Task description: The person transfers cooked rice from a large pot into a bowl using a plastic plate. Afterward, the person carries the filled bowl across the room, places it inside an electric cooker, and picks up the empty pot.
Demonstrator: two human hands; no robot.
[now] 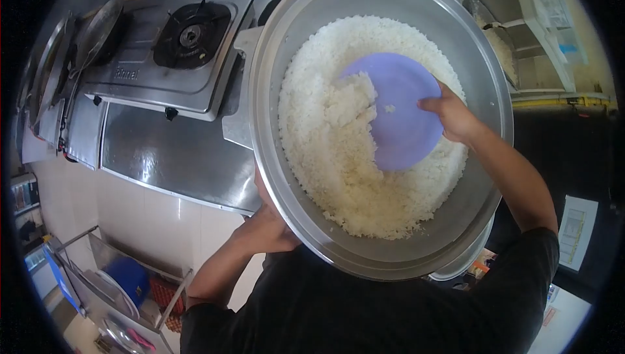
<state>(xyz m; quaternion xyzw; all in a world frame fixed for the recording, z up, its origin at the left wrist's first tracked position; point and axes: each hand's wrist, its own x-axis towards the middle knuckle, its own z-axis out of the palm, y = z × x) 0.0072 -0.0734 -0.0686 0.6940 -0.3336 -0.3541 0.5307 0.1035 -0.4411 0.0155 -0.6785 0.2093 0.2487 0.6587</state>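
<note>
A large metal pot [277, 12], tilted toward me, holds a deep bed of cooked white rice [338, 178]. My right hand [452, 116] pinches the rim of a purple plate [407, 123], thumb on its upper face. The plate's left edge is sunk in the rice, and a clump of rice lies against it; a few grains stick to its middle. My left hand [270, 227] supports the pot from outside at its lower left wall, below a side handle [237, 130]. Most of the left fingers are hidden behind the pot.
To the left is a gas stove [169, 54] on a steel counter [176, 155], with pans [97, 31] at its far left. A rack [163, 259] with a blue item and red basket stands lower left. Shelves [527, 28] are at upper right.
</note>
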